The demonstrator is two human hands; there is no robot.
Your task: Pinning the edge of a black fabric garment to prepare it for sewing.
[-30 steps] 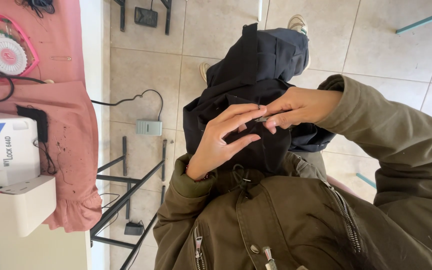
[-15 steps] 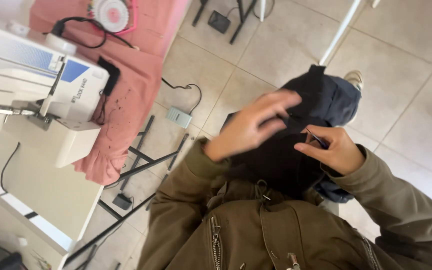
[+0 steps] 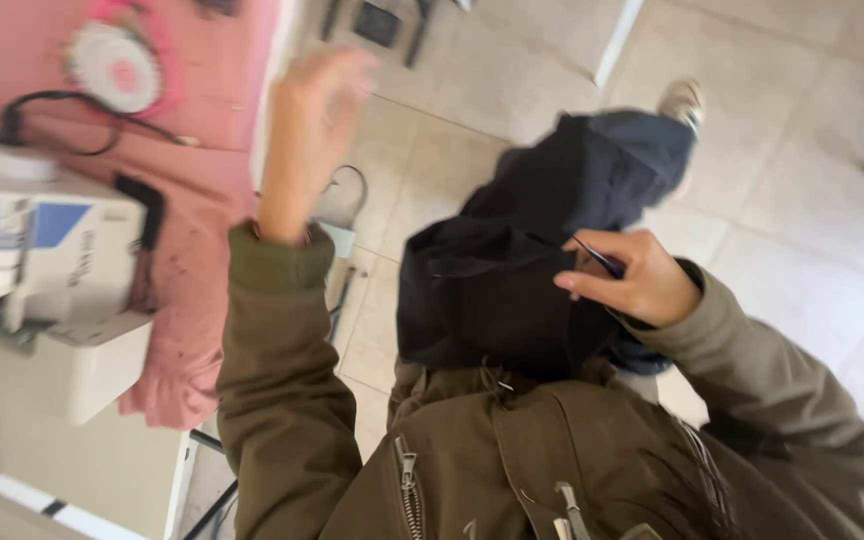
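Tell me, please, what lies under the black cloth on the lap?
Below the black cloth show blue trousers and a light shoe on the tiled floor. The right hand rests on the cloth. The lap itself is covered.

Olive zip jacket (image 3: 512,470), ribbed cuffs

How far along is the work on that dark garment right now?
Done: nothing finished shows on the black fabric, which lies bunched on the lap. In hand: the right hand pinches the fabric along with a thin dark tool, too small to identify. The left hand is raised, empty and blurred, toward the pink-covered table. Left: the fabric is not at the white sewing machine, so no machine stitching is under way.
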